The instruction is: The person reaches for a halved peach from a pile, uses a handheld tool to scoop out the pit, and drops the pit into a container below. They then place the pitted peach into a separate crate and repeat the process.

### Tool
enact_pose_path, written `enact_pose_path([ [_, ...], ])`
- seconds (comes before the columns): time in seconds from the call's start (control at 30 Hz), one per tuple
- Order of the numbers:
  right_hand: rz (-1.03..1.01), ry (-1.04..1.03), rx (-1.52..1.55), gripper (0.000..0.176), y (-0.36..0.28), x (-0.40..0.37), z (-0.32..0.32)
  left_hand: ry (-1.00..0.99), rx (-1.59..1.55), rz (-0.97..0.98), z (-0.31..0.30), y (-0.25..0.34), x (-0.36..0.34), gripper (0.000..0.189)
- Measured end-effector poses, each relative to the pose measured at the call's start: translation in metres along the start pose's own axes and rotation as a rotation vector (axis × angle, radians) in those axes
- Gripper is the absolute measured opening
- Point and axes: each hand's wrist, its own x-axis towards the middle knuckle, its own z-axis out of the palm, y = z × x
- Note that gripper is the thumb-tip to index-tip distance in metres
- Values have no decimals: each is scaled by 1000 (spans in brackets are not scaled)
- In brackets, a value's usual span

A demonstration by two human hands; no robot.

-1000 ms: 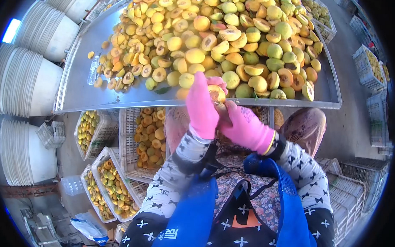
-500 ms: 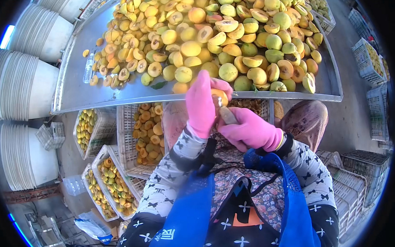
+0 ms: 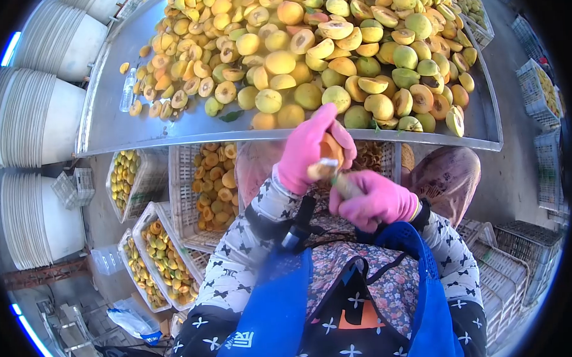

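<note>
My left hand, in a pink glove, is closed around a yellow-orange peach half just below the tray's near edge. My right hand, gloved the same way, grips the pale handle of a pitting tool. Its metal tip, slightly blurred, is just below the fruit with a pale piece of flesh or stone on it. Beyond both hands, a metal tray carries a heap of halved peaches, several with brown stones showing.
Below the tray, a crate of hollowed peach halves stands to the left of my knees. More fruit-filled crates are at lower left. Stacked white tubs line the left side, and plastic crates stand at right. A clear bottle lies on the tray.
My right hand has drawn the tool down and right, away from the peach half, with a pale piece now at its tip. My left hand has tilted and shifted slightly right.
</note>
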Motion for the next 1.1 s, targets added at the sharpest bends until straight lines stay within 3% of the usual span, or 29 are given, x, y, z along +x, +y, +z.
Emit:
enact_pose_path([
  [0.1,20,-61,-41,22,4,-4,10,-91,-223,-480,-1,8,-1,46],
  [0.2,64,79,-241,25,-3,-22,2,89,185,-645,-54,49,-35,39],
  [0.23,73,97,-463,22,-8,-29,-3,47,366,-699,-79,72,-50,32],
  [0.27,74,129,-728,27,2,-33,-17,19,575,-529,-105,76,-67,29],
  [0.33,-267,291,-1203,32,40,-38,-53,138,711,-374,-132,67,-72,34],
  [0.4,-116,525,-1405,34,46,-30,-66,294,812,-148,-138,53,-38,40],
  [0.43,-38,655,-1501,35,43,-29,-70,392,692,-180,-139,37,-13,46],
  [0.47,-105,698,-1447,34,37,-32,-68,482,566,-212,-136,16,14,52],
  [0.53,-239,784,-1341,32,20,-46,-61,432,944,-86,-136,-24,62,66],
  [0.63,-183,685,-1284,33,14,-68,-51,338,1448,-300,-110,-49,109,82],
  [0.7,-148,682,-1237,35,18,-74,-40,412,1464,-261,-110,-56,115,83],
  [0.73,-250,709,-1194,34,22,-74,-35,445,1474,-247,-111,-62,114,83],
  [0.77,-351,732,-1146,34,27,-74,-31,470,1385,28,-122,-67,106,77],
  [0.87,-515,720,-1026,40,22,-70,-29,427,67,-100,-105,-28,81,63],
  [0.97,-710,720,-1024,37,-4,-45,-17,138,-780,-125,-72,26,49,53],
  [1.07,-860,832,-1121,36,-24,-20,-2,-4,-1005,-142,-49,35,31,54],
  [1.1,-902,853,-1162,37,-27,-14,1,47,-923,-218,-49,32,27,58],
])
